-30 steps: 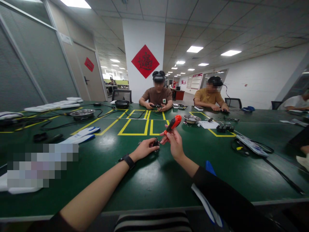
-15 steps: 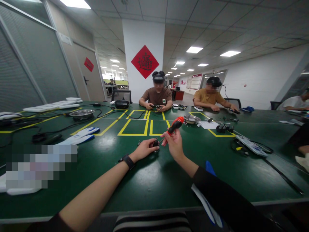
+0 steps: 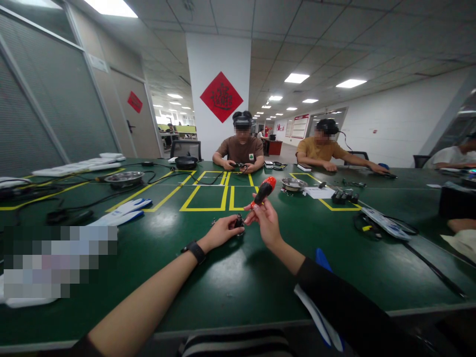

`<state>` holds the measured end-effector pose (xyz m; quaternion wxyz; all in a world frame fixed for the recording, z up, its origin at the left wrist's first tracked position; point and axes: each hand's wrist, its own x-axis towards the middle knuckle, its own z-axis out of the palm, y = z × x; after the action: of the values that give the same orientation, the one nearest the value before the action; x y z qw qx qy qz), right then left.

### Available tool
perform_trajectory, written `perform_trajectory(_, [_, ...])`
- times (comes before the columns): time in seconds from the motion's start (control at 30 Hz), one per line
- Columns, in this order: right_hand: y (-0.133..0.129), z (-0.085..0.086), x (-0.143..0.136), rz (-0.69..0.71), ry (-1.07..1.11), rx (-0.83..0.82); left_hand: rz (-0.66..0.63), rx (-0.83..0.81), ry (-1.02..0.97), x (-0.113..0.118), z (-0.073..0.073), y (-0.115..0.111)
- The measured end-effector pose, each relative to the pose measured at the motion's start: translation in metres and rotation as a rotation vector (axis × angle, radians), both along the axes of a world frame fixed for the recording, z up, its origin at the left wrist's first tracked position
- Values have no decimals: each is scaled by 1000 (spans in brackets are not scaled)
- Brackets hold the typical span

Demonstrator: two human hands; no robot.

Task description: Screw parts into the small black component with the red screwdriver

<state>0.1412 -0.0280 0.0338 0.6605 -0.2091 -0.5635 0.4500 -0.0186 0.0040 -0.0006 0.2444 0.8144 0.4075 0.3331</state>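
Note:
On the green table in front of me, my left hand (image 3: 222, 232) is closed around a small dark part with a shiny metal top (image 3: 238, 220); its exact kind is too small to make out. My right hand (image 3: 268, 222) grips a screwdriver (image 3: 265, 192) with a red and black handle. The handle's end tilts up and away to the right. Its tip points down toward the dark part, but fingers hide most of the shaft, and I cannot tell if it touches. Small metal bits (image 3: 213, 222) lie just beyond my left hand.
Metal bowls (image 3: 293, 184) (image 3: 124, 178) stand at right and far left. White-and-blue gloves (image 3: 121, 212) lie to the left. Black blocks (image 3: 345, 197) and cables sit at right. A blue-and-white item (image 3: 316, 317) lies under my right forearm. Two people (image 3: 241, 148) (image 3: 325, 148) work across the table.
The screwdriver handle has swung a little more upright and to the left in my right hand. My left hand keeps its hold on the dark part. A person at right has stretched an arm farther out.

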Motion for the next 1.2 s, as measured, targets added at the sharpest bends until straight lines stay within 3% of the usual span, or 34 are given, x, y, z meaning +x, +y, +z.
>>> perform_trajectory(0.4, [2, -1, -2, -53, 14, 9, -15, 1, -4, -1, -3, 2])
perform_trajectory(0.67, [-2, 1, 2, 38, 29, -5, -32, 10, -10, -1, -3, 3])
perform_trajectory(1.2, [1, 2, 1, -27, 36, -3, -23, 13, 1, -1, -3, 2])
